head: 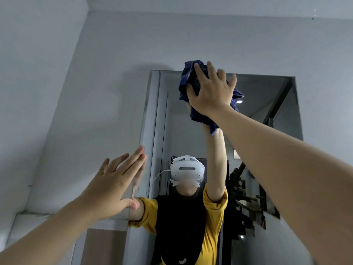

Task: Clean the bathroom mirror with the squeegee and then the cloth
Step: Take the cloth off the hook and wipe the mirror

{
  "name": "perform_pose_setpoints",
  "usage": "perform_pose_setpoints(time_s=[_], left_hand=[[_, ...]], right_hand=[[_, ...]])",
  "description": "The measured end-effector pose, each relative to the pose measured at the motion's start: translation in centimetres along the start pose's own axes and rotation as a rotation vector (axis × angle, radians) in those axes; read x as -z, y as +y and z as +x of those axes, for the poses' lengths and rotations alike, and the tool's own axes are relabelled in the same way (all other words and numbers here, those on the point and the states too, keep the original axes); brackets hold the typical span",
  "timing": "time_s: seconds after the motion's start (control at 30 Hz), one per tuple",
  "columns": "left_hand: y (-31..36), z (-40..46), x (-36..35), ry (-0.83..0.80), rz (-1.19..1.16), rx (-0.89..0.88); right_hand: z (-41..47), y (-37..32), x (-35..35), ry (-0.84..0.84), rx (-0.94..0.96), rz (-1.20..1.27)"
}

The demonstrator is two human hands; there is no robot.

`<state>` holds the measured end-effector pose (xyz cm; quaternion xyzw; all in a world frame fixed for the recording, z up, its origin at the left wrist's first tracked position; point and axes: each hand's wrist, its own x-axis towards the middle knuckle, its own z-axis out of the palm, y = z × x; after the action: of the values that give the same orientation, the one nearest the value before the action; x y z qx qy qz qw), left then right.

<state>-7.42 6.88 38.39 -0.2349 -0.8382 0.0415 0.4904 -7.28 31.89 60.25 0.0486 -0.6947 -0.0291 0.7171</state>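
The bathroom mirror [271, 104] hangs on a grey wall ahead and above me, showing a person in a yellow top with a white headset. My right hand [209, 90] presses a bunched dark blue cloth [188, 77] against the glass at the mirror's top edge, fingers spread over it. My left hand [116, 180] lies flat and open, fingertips on the wall at the mirror's left edge, holding nothing. No squeegee is in view.
Grey wall [95, 92] surrounds the mirror on the left and above. A ledge [38, 217] runs along the lower left. The mirror's lower right edge [271, 215] looks chipped and jagged.
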Motion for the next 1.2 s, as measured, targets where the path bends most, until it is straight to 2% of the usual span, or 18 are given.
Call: perform_pose_setpoints(time_s=[0.3,0.5,0.67,0.8,1.03,1.2], left_hand=[[0.5,0.0,0.4,0.041,0.087,-0.002],[0.4,0.2,-0.1,0.031,0.132,-0.005],[1.0,0.2,0.2,0.028,0.127,0.032],[1.0,0.1,0.4,0.047,0.119,0.030],[0.8,0.2,0.7,0.006,0.068,0.022],[1.2,0.2,0.9,-0.049,0.085,0.055]], right_hand=[[-0.9,11.9,2.0,-0.016,-0.271,-0.072],[-1.9,15.8,2.5,-0.016,-0.486,-0.112],[-3.8,15.2,2.7,0.074,-0.599,-0.065],[-6.0,14.4,2.6,0.158,-0.566,0.061],[-9.0,9.2,2.2,0.036,-0.407,0.097],[-10.3,4.6,1.8,-0.023,-0.394,0.169]])
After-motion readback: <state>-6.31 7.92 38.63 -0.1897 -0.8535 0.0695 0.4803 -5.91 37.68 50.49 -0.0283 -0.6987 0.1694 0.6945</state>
